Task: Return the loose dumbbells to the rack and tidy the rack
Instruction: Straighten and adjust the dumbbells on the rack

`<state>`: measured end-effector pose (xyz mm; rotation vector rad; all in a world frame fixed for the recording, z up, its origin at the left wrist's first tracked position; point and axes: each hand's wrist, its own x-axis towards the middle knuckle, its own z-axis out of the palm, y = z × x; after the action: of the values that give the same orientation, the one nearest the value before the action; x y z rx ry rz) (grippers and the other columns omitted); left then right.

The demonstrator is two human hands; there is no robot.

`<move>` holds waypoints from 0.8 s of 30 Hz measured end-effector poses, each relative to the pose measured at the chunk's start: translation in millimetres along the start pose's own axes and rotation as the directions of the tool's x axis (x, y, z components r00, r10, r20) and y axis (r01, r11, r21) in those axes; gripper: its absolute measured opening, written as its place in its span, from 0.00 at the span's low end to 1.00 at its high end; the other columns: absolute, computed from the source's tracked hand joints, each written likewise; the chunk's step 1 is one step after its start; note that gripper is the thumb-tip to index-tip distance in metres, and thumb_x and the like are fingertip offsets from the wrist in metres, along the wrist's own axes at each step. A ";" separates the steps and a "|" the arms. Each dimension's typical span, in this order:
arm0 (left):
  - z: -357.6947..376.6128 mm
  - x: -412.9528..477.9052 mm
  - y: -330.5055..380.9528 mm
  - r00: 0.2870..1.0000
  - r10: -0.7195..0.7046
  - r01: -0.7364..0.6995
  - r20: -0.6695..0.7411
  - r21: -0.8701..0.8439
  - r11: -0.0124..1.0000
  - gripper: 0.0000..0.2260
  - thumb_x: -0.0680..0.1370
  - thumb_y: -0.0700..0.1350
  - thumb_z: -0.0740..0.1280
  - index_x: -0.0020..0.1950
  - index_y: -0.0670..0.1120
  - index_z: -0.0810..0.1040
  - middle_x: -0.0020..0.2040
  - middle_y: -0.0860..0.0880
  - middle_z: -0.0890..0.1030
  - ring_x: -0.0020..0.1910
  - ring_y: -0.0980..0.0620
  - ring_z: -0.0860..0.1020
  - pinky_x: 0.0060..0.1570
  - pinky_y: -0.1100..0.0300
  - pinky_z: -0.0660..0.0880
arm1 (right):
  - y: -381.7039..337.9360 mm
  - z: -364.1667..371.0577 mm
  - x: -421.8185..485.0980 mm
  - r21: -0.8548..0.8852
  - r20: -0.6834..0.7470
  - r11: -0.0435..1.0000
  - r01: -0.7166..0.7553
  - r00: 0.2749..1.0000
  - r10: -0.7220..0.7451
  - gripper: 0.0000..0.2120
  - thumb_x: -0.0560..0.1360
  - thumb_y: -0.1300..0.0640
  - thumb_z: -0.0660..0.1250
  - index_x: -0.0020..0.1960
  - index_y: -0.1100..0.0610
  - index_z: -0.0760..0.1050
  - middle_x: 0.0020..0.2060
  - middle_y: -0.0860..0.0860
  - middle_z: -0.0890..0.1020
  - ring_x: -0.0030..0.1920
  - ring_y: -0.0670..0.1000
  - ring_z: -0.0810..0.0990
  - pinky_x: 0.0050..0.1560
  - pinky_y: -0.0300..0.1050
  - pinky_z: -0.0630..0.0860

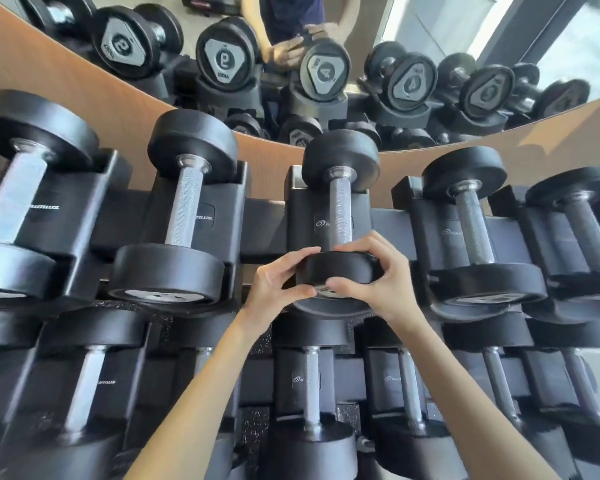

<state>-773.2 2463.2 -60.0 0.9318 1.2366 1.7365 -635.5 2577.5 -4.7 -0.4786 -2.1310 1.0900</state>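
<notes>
**Dumbbell seating — both hands on the near head**

I have the left hand (276,285) and right hand (381,278) curled around the near head (343,268) of the dumbbell (340,209), fingers over its rim and thumbs at its front edge. It lies in a top-row cradle (298,209). Its long axis runs straight away from my fingertips toward the mirror (194,15), and both hands are equally near. Readable: "4" on the reflected end cap (323,72) — partial "TILUS" on the neighbouring cradle (222,209), left of my fingers.

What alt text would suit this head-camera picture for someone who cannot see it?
The left hand and right hand grip the near end of a black dumbbell resting on the rack. Other dumbbells sit alongside and below; a mirror behind reflects them.
</notes>
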 end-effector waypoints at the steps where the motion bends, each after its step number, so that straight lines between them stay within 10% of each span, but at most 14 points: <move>1: 4.5 1.2 -0.9 1.000 0.025 -0.024 -0.017 0.034 0.999 0.26 0.61 0.55 0.79 0.59 0.59 0.80 0.57 0.53 0.81 0.59 0.52 0.77 0.60 0.60 0.71 | 5.8 -3.8 -2.5 0.064 -0.013 0.998 -0.022 1.000 0.023 0.17 0.60 0.49 0.77 0.45 0.53 0.80 0.39 0.46 0.79 0.42 0.48 0.78 0.45 0.44 0.73; 12: 45.9 25.8 12.5 0.920 0.393 -0.358 -0.015 0.384 0.851 0.17 0.65 0.49 0.77 0.53 0.51 0.81 0.49 0.56 0.83 0.50 0.53 0.80 0.54 0.56 0.75 | 47.4 4.6 -17.7 0.589 -0.149 0.803 -0.095 0.963 0.223 0.20 0.54 0.39 0.76 0.44 0.44 0.81 0.39 0.39 0.77 0.40 0.42 0.75 0.42 0.35 0.71; 15: 44.8 26.2 19.4 0.943 0.332 -0.312 0.018 0.390 0.866 0.17 0.65 0.49 0.77 0.53 0.53 0.82 0.51 0.57 0.83 0.53 0.54 0.80 0.57 0.58 0.74 | 45.7 -1.3 -15.0 0.600 -0.074 0.788 -0.140 0.971 0.229 0.16 0.57 0.52 0.71 0.44 0.43 0.81 0.39 0.39 0.78 0.41 0.42 0.77 0.43 0.36 0.73; 24: 21.9 5.3 11.1 0.975 0.151 -0.123 -0.161 0.170 0.978 0.17 0.65 0.49 0.74 0.53 0.50 0.80 0.49 0.58 0.83 0.51 0.57 0.80 0.53 0.64 0.73 | 31.6 -3.9 -11.6 0.501 0.044 0.840 -0.208 0.976 0.215 0.18 0.58 0.45 0.76 0.46 0.47 0.80 0.43 0.47 0.80 0.44 0.48 0.78 0.45 0.41 0.75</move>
<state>-757.9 2474.0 -43.2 0.9959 1.4713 1.8810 -624.2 2591.1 -33.5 -0.4710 -1.7063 1.7012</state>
